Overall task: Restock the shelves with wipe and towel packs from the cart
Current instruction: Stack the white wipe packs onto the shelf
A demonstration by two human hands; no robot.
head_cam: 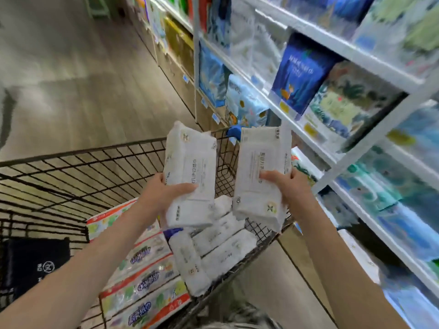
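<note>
Left hand [166, 198] grips one white wipe pack [190, 160] at its lower half: thumb across the front, fingers hidden behind. Right hand [288, 189] grips a second wipe pack [261, 155] the same way, thumb on the face and fingers curled round the right edge. Both packs are soft, glossy plastic film, rectangular, crimped at the ends, held roughly upright and apart from each other. They sit above the right side of the cart [95, 160], clear of the shelves [337, 47].

Cart is a black wire grid with a blue corner bumper [234, 131]. Inside it, more white packs [221, 245] are piled loosely at angles, next to stacked towel packs [142, 279] in shiny printed wrap with orange edges. A dark flat item with white print [35, 264] is at the near left; can't tell what it is.

Shelves are white metal, filled with film-wrapped packs, one dark blue [301, 72]. Heavy motion blur there, so labels are unreadable. Print on the held packs is partly legible but too small to read reliably. Floor [71, 79] is grey wood-look plank. Lower shelf tiers are cut off at the right edge.
</note>
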